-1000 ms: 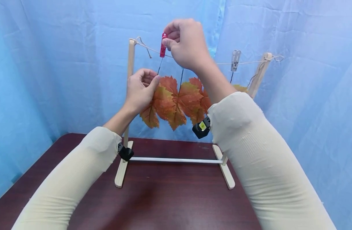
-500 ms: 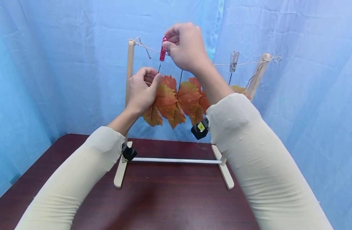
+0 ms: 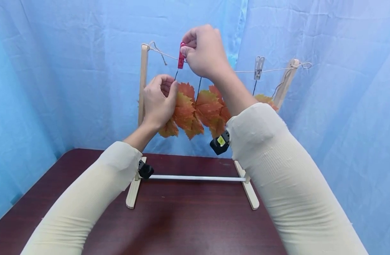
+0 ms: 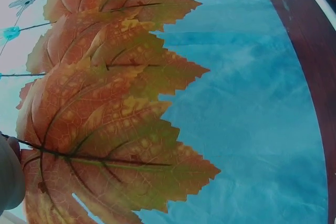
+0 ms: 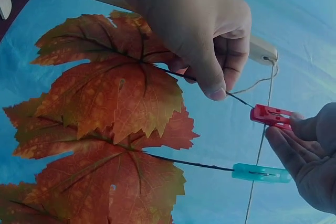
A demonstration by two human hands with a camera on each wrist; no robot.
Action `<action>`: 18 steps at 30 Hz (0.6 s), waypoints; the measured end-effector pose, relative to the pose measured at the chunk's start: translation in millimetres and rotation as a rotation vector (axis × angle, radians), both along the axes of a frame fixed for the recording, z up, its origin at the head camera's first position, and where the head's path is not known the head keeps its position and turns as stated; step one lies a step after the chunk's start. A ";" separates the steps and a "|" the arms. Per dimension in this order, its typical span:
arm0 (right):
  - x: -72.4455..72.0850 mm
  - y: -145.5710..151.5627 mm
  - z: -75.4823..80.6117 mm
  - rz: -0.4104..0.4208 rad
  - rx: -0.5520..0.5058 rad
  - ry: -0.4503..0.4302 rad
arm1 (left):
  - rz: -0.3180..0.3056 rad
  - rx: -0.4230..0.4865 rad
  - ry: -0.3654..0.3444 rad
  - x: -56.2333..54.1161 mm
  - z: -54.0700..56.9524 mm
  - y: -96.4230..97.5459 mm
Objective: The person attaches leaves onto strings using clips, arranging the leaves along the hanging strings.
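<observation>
My left hand (image 3: 159, 101) pinches the dark stem (image 5: 239, 99) of an orange and yellow maple leaf (image 5: 113, 90) between thumb and fingertips. Higher up, my right hand (image 3: 207, 51) pinches a red clothespin (image 5: 270, 115) by its upper end. This clothespin sits on the string (image 5: 261, 148), its lower end meeting the top of the stem. In the left wrist view the leaf (image 4: 121, 156) hangs in front of other leaves, with just a fingertip showing at the edge. Beside it in the right wrist view, a teal clothespin (image 5: 260, 172) holds another leaf's stem on the string.
The string runs between two wooden posts (image 3: 143, 81) on feet (image 3: 133, 193) joined by a white rod (image 3: 198, 178). A grey clothespin (image 3: 259, 67) with a leaf hangs near the right post (image 3: 285, 85). The stand is on a dark red table (image 3: 182, 219) before blue curtains (image 3: 86, 88).
My right hand and the red clothespin have come down slightly. My left hand has shifted a little to the right with the leaf, and both hands keep their pinch.
</observation>
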State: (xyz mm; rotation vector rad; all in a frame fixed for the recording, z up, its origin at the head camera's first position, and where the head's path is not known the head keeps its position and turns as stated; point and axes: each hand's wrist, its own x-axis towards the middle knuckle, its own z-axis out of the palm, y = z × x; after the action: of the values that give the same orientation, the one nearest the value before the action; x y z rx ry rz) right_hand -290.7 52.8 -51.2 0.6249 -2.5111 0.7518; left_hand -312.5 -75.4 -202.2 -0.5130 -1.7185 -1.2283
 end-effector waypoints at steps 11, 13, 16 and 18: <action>0.5 -4.4 -1.2 -0.007 -0.034 -0.051 | 0.013 0.053 -0.020 -0.2 2.6 5.0; 0.5 -4.6 -1.4 -0.004 -0.040 -0.052 | 0.011 0.064 -0.028 -0.6 3.4 6.2; 0.5 -4.7 -1.6 -0.002 -0.052 -0.053 | 0.012 0.074 -0.028 -1.2 3.9 7.6; 0.6 -4.5 -1.7 -0.005 -0.056 -0.053 | 0.007 0.079 -0.025 -1.2 3.6 8.5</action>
State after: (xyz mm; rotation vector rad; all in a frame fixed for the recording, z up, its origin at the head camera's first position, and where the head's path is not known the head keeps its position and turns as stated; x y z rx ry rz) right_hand -290.1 48.3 -52.9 0.5866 -2.5292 0.8444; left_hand -313.7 -67.0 -198.5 -0.4454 -1.6843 -1.2970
